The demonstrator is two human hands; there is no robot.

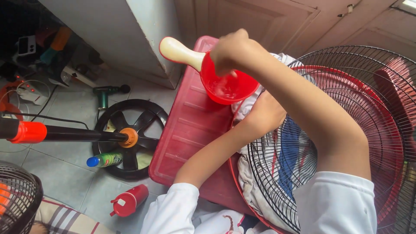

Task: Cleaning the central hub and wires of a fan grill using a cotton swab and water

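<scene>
My right hand [232, 51] grips the rim of a red plastic dipper [227, 86] with a cream handle, holding it tilted above a red tub. My left hand [266, 113] rests lower, pressing on a white and blue cloth [277, 162] that lies under a black wire fan grille [329, 130] with a red rim. The grille leans across the red tub [186, 130]. My left fingers are partly hidden behind the dipper and the cloth.
A black round fan base [130, 138] with a black pole and orange collar lies on the tiled floor at left. Beside it are a green bottle with a blue cap [104, 160] and a red bottle [129, 200]. Another wire grille [17, 197] sits at bottom left. Tools clutter the back left.
</scene>
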